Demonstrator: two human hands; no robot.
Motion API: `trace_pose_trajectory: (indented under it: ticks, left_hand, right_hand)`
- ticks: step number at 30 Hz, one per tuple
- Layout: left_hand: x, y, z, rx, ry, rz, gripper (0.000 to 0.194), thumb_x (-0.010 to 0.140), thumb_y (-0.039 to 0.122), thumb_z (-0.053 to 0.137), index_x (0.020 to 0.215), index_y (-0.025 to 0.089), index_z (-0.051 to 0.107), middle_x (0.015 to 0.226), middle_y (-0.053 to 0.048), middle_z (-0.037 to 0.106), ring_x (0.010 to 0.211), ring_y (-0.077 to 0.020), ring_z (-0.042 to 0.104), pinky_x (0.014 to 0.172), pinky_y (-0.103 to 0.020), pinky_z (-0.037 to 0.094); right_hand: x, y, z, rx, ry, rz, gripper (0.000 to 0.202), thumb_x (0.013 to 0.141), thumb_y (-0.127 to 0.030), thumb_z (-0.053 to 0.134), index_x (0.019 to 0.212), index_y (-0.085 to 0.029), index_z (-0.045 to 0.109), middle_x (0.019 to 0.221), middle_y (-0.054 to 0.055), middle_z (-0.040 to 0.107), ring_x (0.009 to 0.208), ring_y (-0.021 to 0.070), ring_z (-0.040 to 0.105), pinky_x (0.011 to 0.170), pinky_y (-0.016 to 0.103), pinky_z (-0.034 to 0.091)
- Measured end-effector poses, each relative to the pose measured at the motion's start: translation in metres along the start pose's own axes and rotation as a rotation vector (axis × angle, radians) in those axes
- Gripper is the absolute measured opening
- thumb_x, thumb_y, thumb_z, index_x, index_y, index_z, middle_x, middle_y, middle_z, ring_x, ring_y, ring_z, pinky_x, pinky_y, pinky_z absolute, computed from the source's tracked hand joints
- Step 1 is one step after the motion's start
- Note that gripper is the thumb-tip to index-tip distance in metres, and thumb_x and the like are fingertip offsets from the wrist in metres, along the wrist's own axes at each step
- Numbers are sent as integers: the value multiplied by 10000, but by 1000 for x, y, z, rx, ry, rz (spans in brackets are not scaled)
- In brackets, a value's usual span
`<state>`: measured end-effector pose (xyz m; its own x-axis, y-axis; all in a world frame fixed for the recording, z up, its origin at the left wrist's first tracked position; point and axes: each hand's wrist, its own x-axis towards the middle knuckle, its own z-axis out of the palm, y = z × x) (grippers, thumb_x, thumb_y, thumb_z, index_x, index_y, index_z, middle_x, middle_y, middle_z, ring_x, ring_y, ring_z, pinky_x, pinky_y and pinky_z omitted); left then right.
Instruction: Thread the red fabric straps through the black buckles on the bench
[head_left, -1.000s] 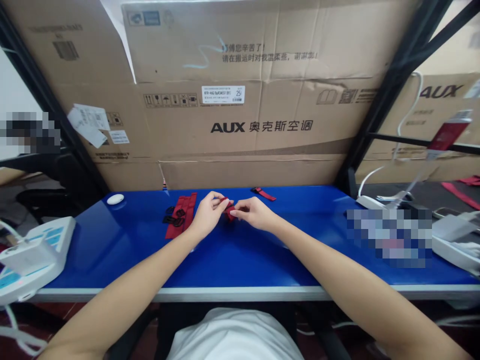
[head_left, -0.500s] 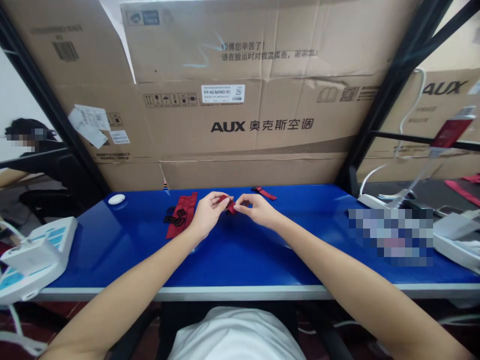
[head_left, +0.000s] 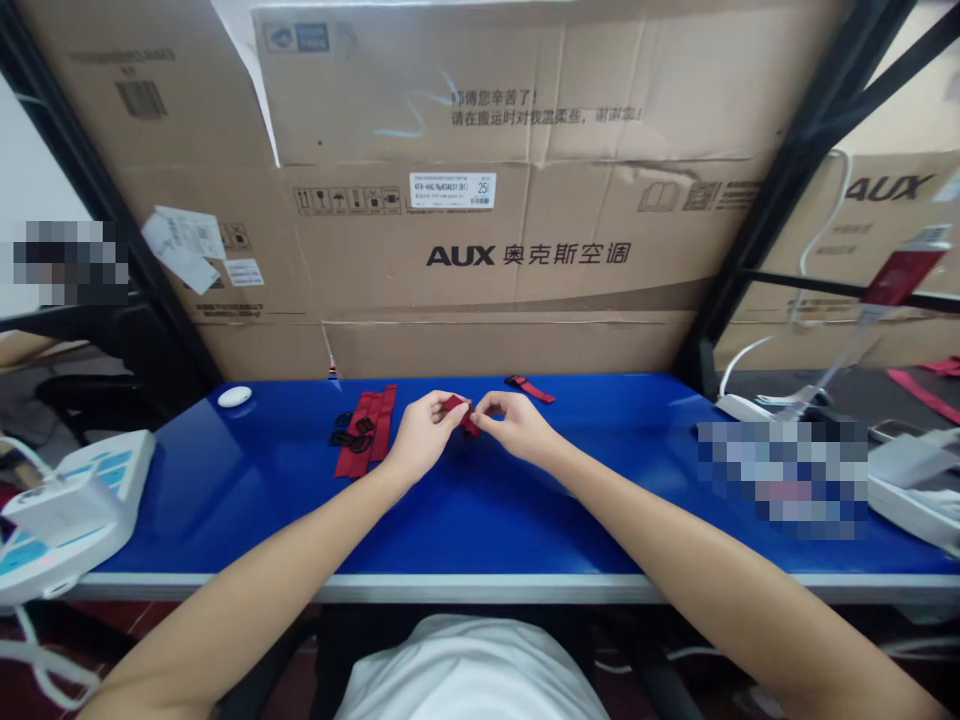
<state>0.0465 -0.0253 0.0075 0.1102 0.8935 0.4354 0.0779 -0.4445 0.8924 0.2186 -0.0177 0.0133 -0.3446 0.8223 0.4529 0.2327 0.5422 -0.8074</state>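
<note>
"What do we see held?"
"The left hand [head_left: 421, 437] and right hand [head_left: 520, 426] both pinch a red strap [head_left: 456, 403] over the blue table [head_left: 480, 530]."
"Its shape?"
"They hide much of it; we can't make out how it folds."

A short, bent red strap [head_left: 470, 424] hangs between both hands [head_left: 421, 428].

the far cardboard panel [head_left: 367, 255] reads "aux 奥克斯空调", with "师傅您辛苦了!" higher up; its white label [head_left: 453, 191] carries "kfr-46g" and, at its right, "25". the carton [head_left: 874, 212] on the far right also reads "aux".
</note>
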Motion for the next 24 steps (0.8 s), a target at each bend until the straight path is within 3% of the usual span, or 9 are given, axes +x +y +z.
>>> trace_pose_trajectory:
  ticks: [11, 16, 24]
  left_hand:
    - [-1, -3, 4, -180, 24, -125, 299, 725, 357, 740, 898, 123, 671, 893, -87, 715, 849, -198, 674, 859, -382, 527]
    - [0, 5, 1, -195, 60, -90, 294, 722, 343, 745, 912, 128, 676, 982, -108, 715, 951, -221, 663, 904, -394, 508]
    - [-2, 0, 4, -128, 22, -92, 279, 732, 330, 734, 913, 124, 678, 953, -104, 717, 907, -210, 668, 902, -388, 508]
  right_hand:
    - [3, 10, 3, 62, 3, 42, 229, 798, -394, 621, 767, -168, 627, 786, 70, 704, 711, 183, 635, 703, 309, 488]
    - [2, 6, -1, -13, -14, -27, 229, 806, -408, 619, 803, -179, 620, 856, 46, 686, 833, 189, 621, 801, 318, 463]
    - [2, -1, -6, -95, -46, 1, 218, 823, -370, 587, 734, -173, 612, 784, 38, 672, 776, 183, 599, 783, 318, 443]
